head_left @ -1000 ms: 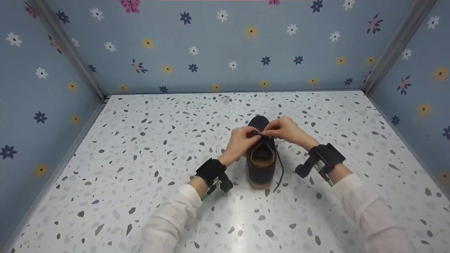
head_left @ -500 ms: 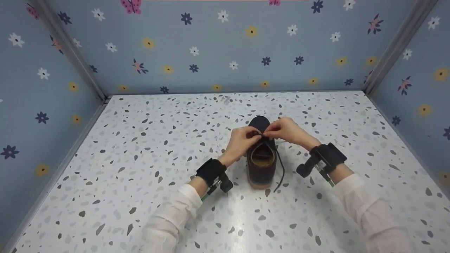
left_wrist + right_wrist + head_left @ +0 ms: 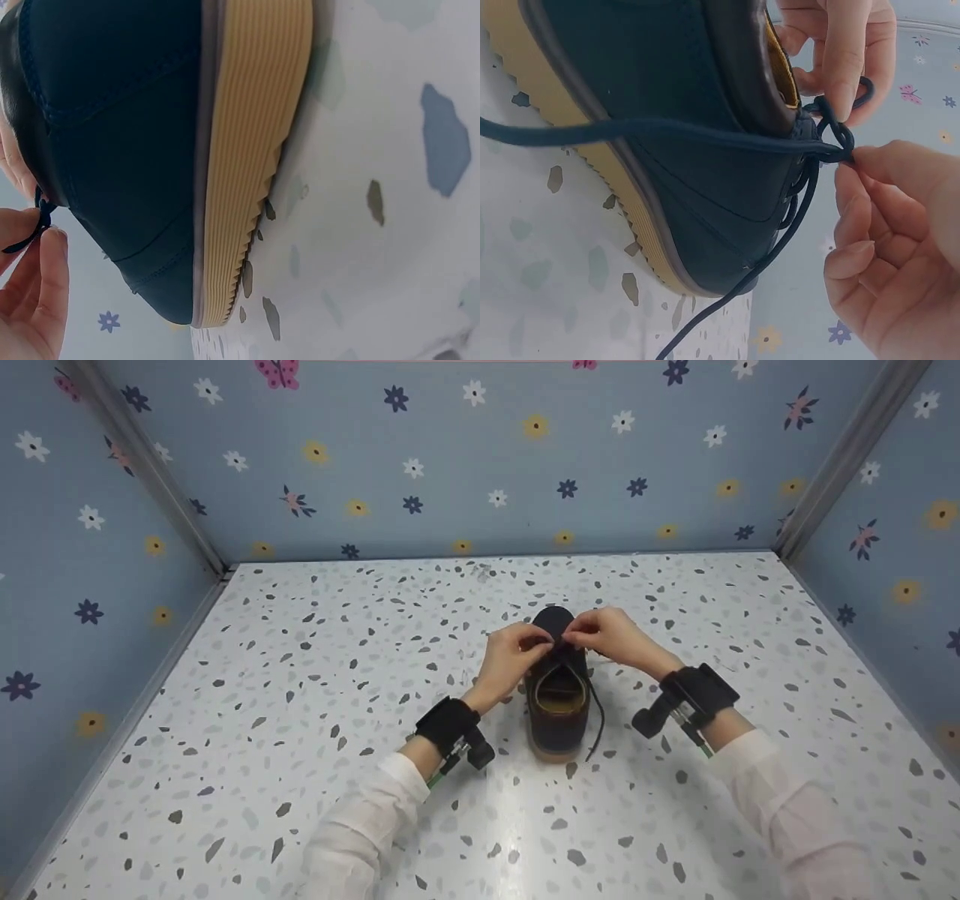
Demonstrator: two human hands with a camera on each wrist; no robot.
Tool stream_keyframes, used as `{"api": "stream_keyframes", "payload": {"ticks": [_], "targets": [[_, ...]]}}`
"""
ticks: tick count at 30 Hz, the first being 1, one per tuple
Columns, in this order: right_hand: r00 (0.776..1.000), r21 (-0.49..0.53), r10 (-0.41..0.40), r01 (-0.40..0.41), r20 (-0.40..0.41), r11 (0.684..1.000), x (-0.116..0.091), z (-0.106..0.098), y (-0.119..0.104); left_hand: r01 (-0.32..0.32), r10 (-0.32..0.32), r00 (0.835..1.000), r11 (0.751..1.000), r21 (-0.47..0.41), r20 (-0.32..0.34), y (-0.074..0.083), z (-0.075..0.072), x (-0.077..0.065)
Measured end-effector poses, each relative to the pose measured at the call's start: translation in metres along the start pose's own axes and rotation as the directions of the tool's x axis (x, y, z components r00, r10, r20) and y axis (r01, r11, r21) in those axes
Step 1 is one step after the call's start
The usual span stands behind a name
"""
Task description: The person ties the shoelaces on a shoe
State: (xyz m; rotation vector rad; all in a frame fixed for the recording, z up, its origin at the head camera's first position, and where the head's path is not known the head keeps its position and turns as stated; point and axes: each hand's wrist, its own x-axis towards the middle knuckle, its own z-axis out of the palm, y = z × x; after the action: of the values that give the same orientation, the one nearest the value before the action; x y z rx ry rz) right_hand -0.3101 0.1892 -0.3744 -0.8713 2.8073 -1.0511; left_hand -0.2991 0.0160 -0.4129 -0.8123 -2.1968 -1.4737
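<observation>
A dark blue shoe (image 3: 559, 727) with a tan ribbed sole stands upright, its toe pointing away from me. Over its tongue, my left hand (image 3: 505, 661) pinches a dark blue shoelace (image 3: 45, 217) between thumb and fingertips; a bent loop sticks out there in the right wrist view. From the other side, my right hand (image 3: 616, 639) pinches another looped part of the lace (image 3: 838, 142) between thumb and index finger. A loose lace end (image 3: 598, 720) hangs down the shoe's right side. In the head view the fingers hide the knot area.
The shoe stands on a white speckled tabletop (image 3: 315, 697). Blue flower-patterned panels (image 3: 450, 457) close off the back and both sides, with grey metal posts (image 3: 154, 472) at the corners. Each wrist wears a black camera strap (image 3: 450, 724).
Both hands have shifted slightly away from me, and their fingertips have drawn a little apart. The loose lace end has moved up slightly. The shoe stays in place.
</observation>
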Motion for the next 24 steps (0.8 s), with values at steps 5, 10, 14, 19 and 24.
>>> {"api": "stream_keyframes", "payload": {"ticks": [5, 10, 14, 19, 24], "targets": [[0.998, -0.027, -0.001, 0.000, -0.062, 1.000, 0.0007, 0.0002, -0.0011, 0.036, -0.037, 0.999, 0.999, 0.012, 0.010, -0.0004, -0.0013, -0.0005], [0.997, 0.005, 0.023, -0.022, -0.076, 1.000, 0.0009, 0.0017, -0.0041, 0.044, -0.044, 0.999, 0.999, 0.010, 0.018, -0.0002, -0.0012, -0.0004], [0.998, 0.037, 0.037, -0.036, -0.044, 0.999, 0.0014, 0.0030, -0.0056, 0.030, -0.030, 0.999, 0.999, 0.025, 0.020, 0.0006, -0.0017, -0.0003], [0.998, 0.037, 0.055, -0.055, 0.007, 0.998, 0.0011, 0.0041, -0.0043, 0.059, -0.059, 0.998, 0.998, -0.006, 0.035, 0.0017, -0.0024, -0.0010], [0.999, 0.015, 0.052, -0.053, 0.006, 0.998, 0.0014, 0.0053, -0.0033, 0.062, -0.061, 0.997, 0.998, -0.010, 0.044, 0.0004, -0.0025, -0.0013]]}}
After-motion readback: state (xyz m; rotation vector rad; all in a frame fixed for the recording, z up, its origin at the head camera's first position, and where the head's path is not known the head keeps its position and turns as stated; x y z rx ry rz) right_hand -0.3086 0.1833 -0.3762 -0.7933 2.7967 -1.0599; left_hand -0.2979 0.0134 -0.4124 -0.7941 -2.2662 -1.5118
